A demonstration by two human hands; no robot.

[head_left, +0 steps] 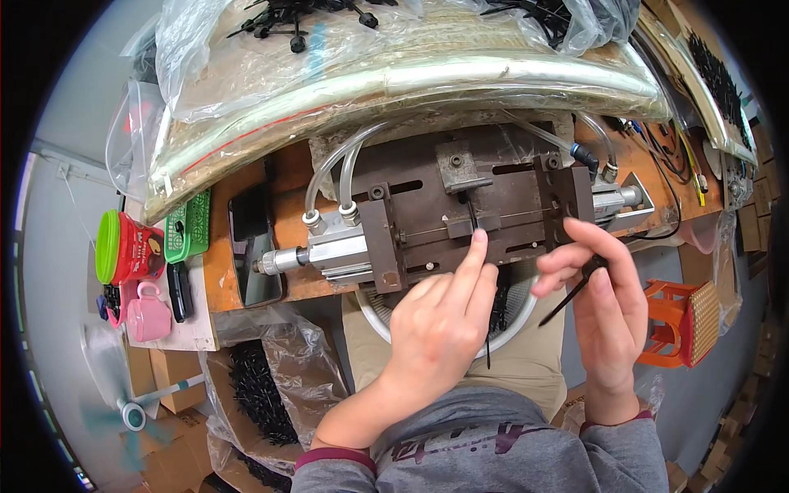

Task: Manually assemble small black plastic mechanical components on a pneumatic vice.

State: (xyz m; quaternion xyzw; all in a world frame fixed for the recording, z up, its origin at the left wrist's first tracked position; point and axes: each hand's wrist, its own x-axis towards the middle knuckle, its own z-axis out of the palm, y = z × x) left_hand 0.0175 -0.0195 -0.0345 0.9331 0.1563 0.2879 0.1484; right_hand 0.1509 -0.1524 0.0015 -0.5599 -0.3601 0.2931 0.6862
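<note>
brown wooden table [218,283] runs behind both hands, with a dark metal machine [423,156] on it, just past the fingers. the left hand [440,329] has its pointing finger stuck out and its other fingers bent. that fingertip looks to touch the near end of a thin black piece [472,212] on the machine. the right hand [604,304] pinches another black piece [565,305] with its thumb and fingers, its thin tail poking down to their left. clear tubes [330,168] curve beyond the left fingers. far to their left sit a black phone [245,214], a green basket [197,226], a red tub [141,246] and a pink cup [149,318]. an orange stool [703,324] stands right of the right fingers.

a plastic-covered ledge [394,80] past the machine hides its back edge. the left hand blocks much of a round white basket [372,319] under it. its thumb is hidden, so i can't tell if it grips something. the fan [133,416], low and left of the fingers, has blurry blades.
</note>
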